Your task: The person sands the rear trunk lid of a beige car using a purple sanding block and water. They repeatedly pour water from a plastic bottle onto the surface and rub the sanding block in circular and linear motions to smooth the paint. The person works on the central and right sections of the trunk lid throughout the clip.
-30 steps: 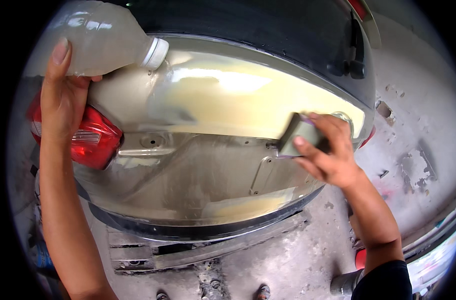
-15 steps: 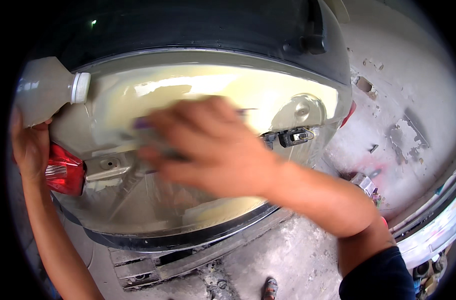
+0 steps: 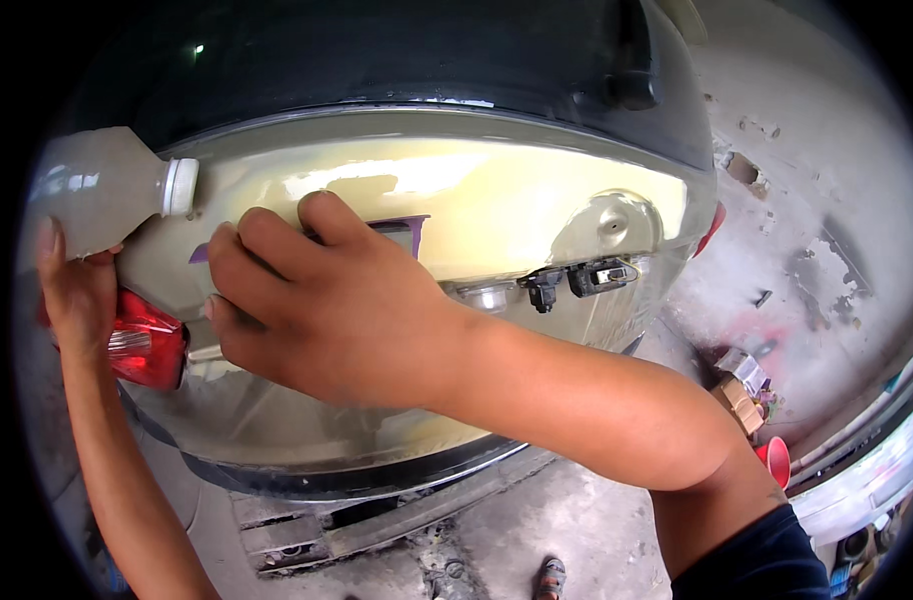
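Note:
In front of me is a car's tailgate (image 3: 537, 195), with pale yellow patches over its dull beige panel and wet-looking shine. My right hand (image 3: 337, 310) is closed over a sheet of sandpaper (image 3: 417, 230), pressed against the panel. Only the sheet's purple edges stick out; most of it is under the palm and fingers. At the left, my left hand (image 3: 82, 295) grips a clear plastic bottle (image 3: 102, 195) of cloudy liquid. The bottle lies tilted on its side, its white cap (image 3: 182, 187) pointing right towards the panel. Just below it is a red tail light (image 3: 147, 342).
Black latch parts with a wire (image 3: 597, 277) protrude from the panel's recess. Above is the dark rear window (image 3: 377, 60) with a wiper (image 3: 632, 65). A grate (image 3: 287, 540) lies on the floor below. A red cup (image 3: 775, 462) and a box (image 3: 739, 403) sit at the right.
My right hand has moved slightly left across the panel with the sandpaper and is now sharp instead of blurred. My left hand still holds the bottle. The whole view has shifted a little.

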`<action>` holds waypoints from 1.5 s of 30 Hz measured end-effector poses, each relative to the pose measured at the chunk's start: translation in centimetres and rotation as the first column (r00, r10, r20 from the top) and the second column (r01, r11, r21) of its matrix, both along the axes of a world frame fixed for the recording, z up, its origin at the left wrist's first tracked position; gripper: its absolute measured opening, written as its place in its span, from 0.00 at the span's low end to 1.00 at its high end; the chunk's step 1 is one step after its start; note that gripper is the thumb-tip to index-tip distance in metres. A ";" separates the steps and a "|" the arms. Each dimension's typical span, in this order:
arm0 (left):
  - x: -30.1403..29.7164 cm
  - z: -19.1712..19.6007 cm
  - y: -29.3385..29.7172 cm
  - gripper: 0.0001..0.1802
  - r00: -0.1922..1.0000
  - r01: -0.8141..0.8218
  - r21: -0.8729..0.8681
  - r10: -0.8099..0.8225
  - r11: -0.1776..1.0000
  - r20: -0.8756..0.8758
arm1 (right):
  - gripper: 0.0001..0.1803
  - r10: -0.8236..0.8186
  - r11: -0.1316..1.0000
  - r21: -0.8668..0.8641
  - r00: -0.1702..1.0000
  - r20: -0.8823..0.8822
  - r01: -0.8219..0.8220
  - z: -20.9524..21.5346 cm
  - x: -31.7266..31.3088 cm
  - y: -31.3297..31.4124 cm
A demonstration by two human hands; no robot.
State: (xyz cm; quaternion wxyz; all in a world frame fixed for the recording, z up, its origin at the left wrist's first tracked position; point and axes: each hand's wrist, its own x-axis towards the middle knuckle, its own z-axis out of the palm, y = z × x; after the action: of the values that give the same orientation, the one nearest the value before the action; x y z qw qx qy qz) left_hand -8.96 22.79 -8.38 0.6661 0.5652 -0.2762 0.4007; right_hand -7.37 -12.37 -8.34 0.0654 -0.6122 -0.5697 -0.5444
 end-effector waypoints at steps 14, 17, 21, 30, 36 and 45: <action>-0.7 0.8 -3.3 0.25 0.999 0.034 -0.044 -0.034 0.998 0.007 | 0.13 -0.019 0.995 -0.095 0.997 0.074 0.026 0.4 1.0 -3.5; -0.5 0.7 -3.6 0.25 0.999 0.043 -0.042 -0.043 0.998 -0.004 | 0.10 0.031 0.999 -0.020 0.999 -0.016 -0.031 -0.1 -0.5 1.6; -0.7 0.6 -2.5 0.26 0.999 0.039 -0.052 -0.039 0.998 -0.007 | 0.10 -0.050 0.998 -0.047 0.999 0.017 0.051 0.3 0.3 -4.9; -0.6 0.6 -3.2 0.26 1.000 -0.002 -0.054 0.001 0.999 -0.013 | 0.32 -0.573 0.820 -0.200 0.767 -0.290 0.537 -0.8 -6.8 -28.5; -0.2 0.1 -4.6 0.27 0.928 -0.327 0.325 0.366 0.887 -0.065 | 0.46 0.344 0.643 0.411 0.236 -0.909 0.646 -9.7 -15.7 -23.1; -6.5 6.9 -11.6 0.27 0.992 0.102 0.858 -0.116 0.503 -0.050 | 0.49 0.879 0.323 0.754 -0.476 -0.017 0.571 -9.0 -22.5 -6.8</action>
State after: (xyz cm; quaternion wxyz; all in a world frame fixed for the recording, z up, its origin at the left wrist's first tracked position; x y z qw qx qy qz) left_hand -15.47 11.16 -1.45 0.3212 0.7992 -0.4777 0.1730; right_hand -29.83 -19.14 -17.36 0.9358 -0.3294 -0.0370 0.1199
